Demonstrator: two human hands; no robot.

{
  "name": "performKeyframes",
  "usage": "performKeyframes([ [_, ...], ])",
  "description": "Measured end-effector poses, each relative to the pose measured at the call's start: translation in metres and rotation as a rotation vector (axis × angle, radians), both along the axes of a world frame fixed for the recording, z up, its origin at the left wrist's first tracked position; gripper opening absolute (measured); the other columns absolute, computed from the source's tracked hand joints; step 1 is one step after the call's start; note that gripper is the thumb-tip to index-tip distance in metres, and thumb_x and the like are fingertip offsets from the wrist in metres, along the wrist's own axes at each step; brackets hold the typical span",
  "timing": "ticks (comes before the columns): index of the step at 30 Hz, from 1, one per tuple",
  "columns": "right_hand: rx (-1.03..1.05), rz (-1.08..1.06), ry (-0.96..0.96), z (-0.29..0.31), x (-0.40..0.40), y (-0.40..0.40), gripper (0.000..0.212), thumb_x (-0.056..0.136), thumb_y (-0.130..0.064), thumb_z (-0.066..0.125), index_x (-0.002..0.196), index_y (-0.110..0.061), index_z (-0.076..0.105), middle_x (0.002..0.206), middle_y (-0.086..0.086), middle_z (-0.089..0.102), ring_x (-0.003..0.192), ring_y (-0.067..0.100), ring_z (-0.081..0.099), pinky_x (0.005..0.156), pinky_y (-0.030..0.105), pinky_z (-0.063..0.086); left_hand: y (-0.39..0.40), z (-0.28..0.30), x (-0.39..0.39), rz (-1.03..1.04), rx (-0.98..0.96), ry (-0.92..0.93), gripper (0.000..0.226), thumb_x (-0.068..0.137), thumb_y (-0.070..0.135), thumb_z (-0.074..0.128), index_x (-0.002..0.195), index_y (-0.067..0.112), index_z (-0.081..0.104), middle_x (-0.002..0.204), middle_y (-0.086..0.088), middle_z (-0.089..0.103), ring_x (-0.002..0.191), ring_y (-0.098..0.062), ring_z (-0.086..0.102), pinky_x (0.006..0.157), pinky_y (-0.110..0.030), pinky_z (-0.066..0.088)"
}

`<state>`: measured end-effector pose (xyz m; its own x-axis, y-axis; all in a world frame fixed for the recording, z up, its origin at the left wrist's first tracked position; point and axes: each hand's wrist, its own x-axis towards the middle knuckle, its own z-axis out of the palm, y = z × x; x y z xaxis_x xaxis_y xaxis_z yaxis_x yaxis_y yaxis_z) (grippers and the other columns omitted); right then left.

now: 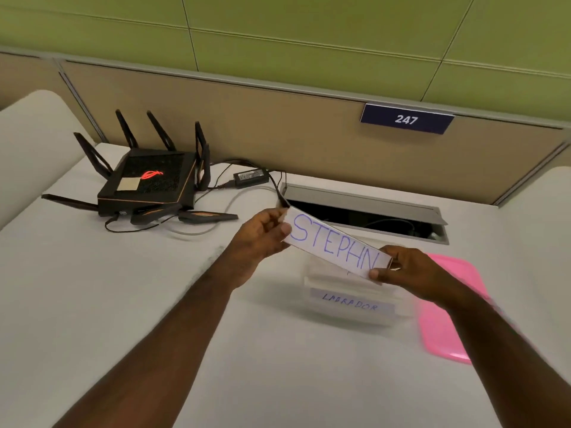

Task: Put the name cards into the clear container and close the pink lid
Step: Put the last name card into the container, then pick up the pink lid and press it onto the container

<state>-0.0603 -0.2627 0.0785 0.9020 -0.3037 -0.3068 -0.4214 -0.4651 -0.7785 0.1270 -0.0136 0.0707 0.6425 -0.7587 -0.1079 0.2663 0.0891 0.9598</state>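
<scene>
Nearest: two bare forearms reach in from the bottom edge over a pale desk (pixel 92 304). Just beyond them, the clear container (pixel 350 304) sits on the desk, w/ a white card marked "LABRADOR" (pixel 350 302) showing through its front wall; more cards seem stacked behind it, blurry, can't count. Pink lid (pixel 445 316) lies flat on the desk just right of the container, partly hidden by the right forearm, not on the container.

Above the container, both hands hold one long white card reading "STEPHN" (pixel 335 245) in blue, tilted down to the right. Left hand (pixel 262 233) pinches the card's left end, thumb in front, fingers curled behind. Right hand (pixel 408 268) pinches the right end, thumb on the front face. Card is in the air, apart from the container.

Further back: open cable slot (pixel 364 211) in the desk. Left of it, a black router (pixel 148 180) w/ antennas and a red logo, plus a power brick (pixel 250 177) and cables. Behind, tan partition w/ a "247" sign (pixel 406 119).
</scene>
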Motion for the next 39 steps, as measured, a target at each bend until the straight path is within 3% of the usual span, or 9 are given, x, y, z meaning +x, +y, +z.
performKeyframes([
  [3,-0.132,-0.074,0.015,-0.007,-0.023,-0.022,0.026,0.071,-0.039,0.079,0.094,-0.03,0.069,0.088,-0.015,0.073,0.085,0.001,0.064,0.065,0.015,0.044,-0.023,-0.006,-0.004,-0.099,0.243,-0.225,0.034,0.084,0.013,0.07,0.116,0.011,0.06,0.113,-0.006,0.071,0.102,-0.016,0.068,0.09,-0.03,0.053],
  [8,-0.456,-0.143,0.139,-0.035,-0.048,-0.04,0.055,0.064,-0.06,0.075,0.111,-0.033,0.065,0.117,-0.008,0.065,0.109,0.016,0.053,0.089,0.04,0.044,-0.051,-0.033,-0.014,-0.174,0.606,-0.751,0.041,0.071,0.035,0.081,0.107,0.026,0.065,0.112,0.011,0.067,0.11,-0.011,0.059,0.098,-0.029,0.042],
  [11,-0.742,-0.103,0.166,-0.048,-0.053,-0.032,0.054,0.069,-0.058,0.074,0.117,-0.035,0.065,0.125,-0.005,0.06,0.117,0.021,0.045,0.093,0.041,0.036,-0.06,-0.046,-0.027,-0.245,0.842,-1.113,0.043,0.073,0.052,0.072,0.109,0.032,0.061,0.124,0.011,0.063,0.134,-0.013,0.04,0.118,-0.047,0.008],
  [13,-0.887,-0.019,0.191,-0.056,-0.052,-0.026,0.048,0.073,-0.057,0.07,0.116,-0.035,0.066,0.12,-0.003,0.06,0.112,0.022,0.046,0.088,0.04,0.036,-0.066,-0.047,-0.035,-0.328,0.979,-1.269,0.044,0.075,0.055,0.068,0.111,0.032,0.061,0.128,0.01,0.063,0.143,-0.016,0.027,0.115,-0.057,-0.009],
  [17,-1.085,0.149,0.231,-0.07,-0.043,-0.015,0.038,0.073,-0.051,0.073,0.105,-0.03,0.074,0.1,0.005,0.064,0.094,0.027,0.051,0.076,0.04,0.038,-0.076,-0.047,-0.045,-0.411,1.16,-1.473,0.045,0.076,0.056,0.067,0.112,0.028,0.064,0.122,0.003,0.066,0.144,-0.029,0.025,0.106,-0.068,-0.016],
  [22,-1.157,0.234,0.392,-0.069,-0.025,-0.012,0.045,0.079,-0.056,0.063,0.113,-0.026,0.068,0.114,0.003,0.06,0.11,0.025,0.046,0.092,0.044,0.034,-0.084,-0.055,-0.054,-0.468,1.323,-1.524,0.034,0.08,0.048,0.067,0.104,0.024,0.068,0.115,-0.003,0.07,0.144,-0.036,0.025,0.104,-0.074,-0.013],
  [28,-1.072,0.205,0.358,-0.057,-0.018,-0.011,0.052,0.081,-0.063,0.056,0.118,-0.028,0.063,0.116,0.001,0.06,0.111,0.023,0.049,0.095,0.045,0.032,-0.089,-0.057,-0.057,-0.42,1.324,-1.458,0.039,0.088,0.051,0.053,0.11,0.021,0.065,0.119,-0.001,0.067,0.144,-0.034,0.024,0.105,-0.074,-0.011],
  [34,-0.713,-0.443,-0.216,-0.037,-0.077,-0.053,0.022,0.091,-0.038,0.056,0.108,-0.031,0.068,0.106,-0.004,0.066,0.091,0.02,0.062,0.084,0.041,0.046,-0.117,-0.025,-0.092,-0.119,0.999,-1.453,0.032,0.093,0.046,0.041,0.111,0.032,0.064,0.126,0.007,0.061,0.144,-0.021,0.027,0.11,-0.067,-0.011],
  [39,-0.658,-0.735,0.064,-0.083,-0.147,-0.087,0.031,0.086,-0.035,0.062,0.116,-0.029,0.064,0.117,0.009,0.062,0.099,0.034,0.062,0.085,0.052,0.05,-0.169,-0.029,-0.162,-0.21,0.733,-1.592,0.027,0.087,0.036,0.05,0.106,0.027,0.068,0.112,0.002,0.068,0.136,-0.029,0.041,0.109,-0.071,-0.003],
])
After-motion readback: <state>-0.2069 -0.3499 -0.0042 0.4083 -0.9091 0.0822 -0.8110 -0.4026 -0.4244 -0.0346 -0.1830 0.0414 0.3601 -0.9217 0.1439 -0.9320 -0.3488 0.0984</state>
